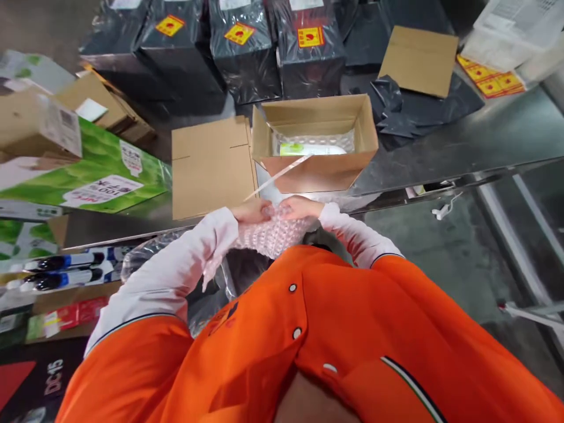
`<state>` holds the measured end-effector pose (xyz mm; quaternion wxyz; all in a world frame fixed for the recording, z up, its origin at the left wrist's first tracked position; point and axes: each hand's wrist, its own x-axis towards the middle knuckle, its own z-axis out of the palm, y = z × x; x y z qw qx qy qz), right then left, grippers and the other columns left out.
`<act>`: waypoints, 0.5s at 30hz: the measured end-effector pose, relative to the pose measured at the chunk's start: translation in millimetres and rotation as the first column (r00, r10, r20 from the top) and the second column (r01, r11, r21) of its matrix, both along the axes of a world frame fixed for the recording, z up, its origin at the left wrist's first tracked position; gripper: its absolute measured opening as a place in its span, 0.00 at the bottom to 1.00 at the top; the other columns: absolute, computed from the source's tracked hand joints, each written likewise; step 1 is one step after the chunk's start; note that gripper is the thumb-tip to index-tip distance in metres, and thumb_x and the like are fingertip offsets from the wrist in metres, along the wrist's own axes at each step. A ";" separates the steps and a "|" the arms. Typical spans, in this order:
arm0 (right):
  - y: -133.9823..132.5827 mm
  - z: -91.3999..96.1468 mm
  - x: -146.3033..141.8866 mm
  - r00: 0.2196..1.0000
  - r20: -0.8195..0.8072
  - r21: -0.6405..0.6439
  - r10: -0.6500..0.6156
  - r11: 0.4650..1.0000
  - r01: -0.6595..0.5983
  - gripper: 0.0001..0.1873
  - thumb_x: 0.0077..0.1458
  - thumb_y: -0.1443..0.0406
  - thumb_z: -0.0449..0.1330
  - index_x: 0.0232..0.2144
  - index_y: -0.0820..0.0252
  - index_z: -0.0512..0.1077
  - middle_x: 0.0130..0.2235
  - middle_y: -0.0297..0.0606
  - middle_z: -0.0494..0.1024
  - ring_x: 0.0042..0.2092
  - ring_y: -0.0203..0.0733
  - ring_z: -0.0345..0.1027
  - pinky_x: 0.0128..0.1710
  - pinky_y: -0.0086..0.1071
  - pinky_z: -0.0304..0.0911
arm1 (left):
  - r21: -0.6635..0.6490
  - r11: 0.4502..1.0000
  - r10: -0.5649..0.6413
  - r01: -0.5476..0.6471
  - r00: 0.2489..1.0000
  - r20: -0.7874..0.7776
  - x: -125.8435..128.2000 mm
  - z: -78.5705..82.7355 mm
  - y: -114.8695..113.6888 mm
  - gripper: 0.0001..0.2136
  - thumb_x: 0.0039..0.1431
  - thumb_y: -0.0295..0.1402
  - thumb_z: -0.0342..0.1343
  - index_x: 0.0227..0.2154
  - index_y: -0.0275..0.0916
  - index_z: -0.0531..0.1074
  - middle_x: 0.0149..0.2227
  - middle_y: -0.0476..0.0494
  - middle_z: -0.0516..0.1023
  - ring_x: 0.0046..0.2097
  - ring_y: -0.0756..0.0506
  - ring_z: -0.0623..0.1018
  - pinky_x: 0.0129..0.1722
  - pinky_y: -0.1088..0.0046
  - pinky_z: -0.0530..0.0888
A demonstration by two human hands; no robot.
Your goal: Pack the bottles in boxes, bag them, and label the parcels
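Both hands grip a sheet of bubble wrap at the table's near edge, close to my body. My left hand pinches its upper left part, and my right hand pinches it a short way to the right. The wrap hangs down toward my lap. Just beyond the hands stands an open cardboard box. Inside it lies a white and green bottle with bubble wrap around it. A pale strip slants across the box's front. Flat cardboard lies to the left of the box.
Black wrapped parcels with warning labels line the back. A green carton stands at left, above shelved bottles. At right are a cardboard piece, black plastic, a sticker sheet and a clear plastic container.
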<state>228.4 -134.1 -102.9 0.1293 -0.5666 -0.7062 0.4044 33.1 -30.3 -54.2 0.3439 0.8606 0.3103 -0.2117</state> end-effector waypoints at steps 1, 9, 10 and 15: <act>-0.2 0.0 -1.8 1.000 0.001 -0.005 -0.015 1.000 0.015 0.16 0.62 0.57 0.69 0.41 0.67 0.80 0.38 0.40 0.83 0.36 0.37 0.68 0.36 0.28 0.53 | 0.040 0.999 0.009 -0.009 1.000 0.000 -1.8 -3.7 -5.6 0.17 0.53 0.45 0.62 0.38 0.36 0.79 0.32 0.42 0.80 0.35 0.42 0.77 0.35 0.71 0.69; -11.5 0.0 -14.2 0.996 0.026 0.015 -0.086 0.996 0.085 0.18 0.67 0.57 0.63 0.30 0.67 0.78 0.28 0.31 0.73 0.32 0.34 0.60 0.33 0.30 0.47 | 0.215 0.971 0.078 -0.106 0.988 0.137 -22.7 -31.0 -22.6 0.23 0.65 0.53 0.45 0.28 0.39 0.71 0.30 0.38 0.76 0.35 0.41 0.73 0.37 0.68 0.67; -13.4 0.3 -17.0 0.995 0.030 0.020 -0.097 0.995 0.097 0.20 0.68 0.57 0.62 0.29 0.67 0.78 0.27 0.32 0.72 0.32 0.34 0.59 0.33 0.30 0.46 | 0.213 0.971 0.076 -0.106 0.986 0.148 -26.1 -32.9 -21.3 0.22 0.65 0.53 0.45 0.27 0.40 0.70 0.30 0.39 0.76 0.35 0.42 0.74 0.37 0.68 0.67; -6.7 0.5 -46.8 0.997 0.016 0.032 -0.070 0.997 0.070 0.18 0.71 0.59 0.59 0.38 0.67 0.83 0.34 0.39 0.81 0.34 0.37 0.66 0.33 0.30 0.49 | 0.173 0.974 0.124 -0.145 0.984 0.128 -52.7 -40.2 -16.4 0.18 0.64 0.45 0.48 0.33 0.37 0.76 0.28 0.42 0.77 0.33 0.44 0.75 0.37 0.71 0.70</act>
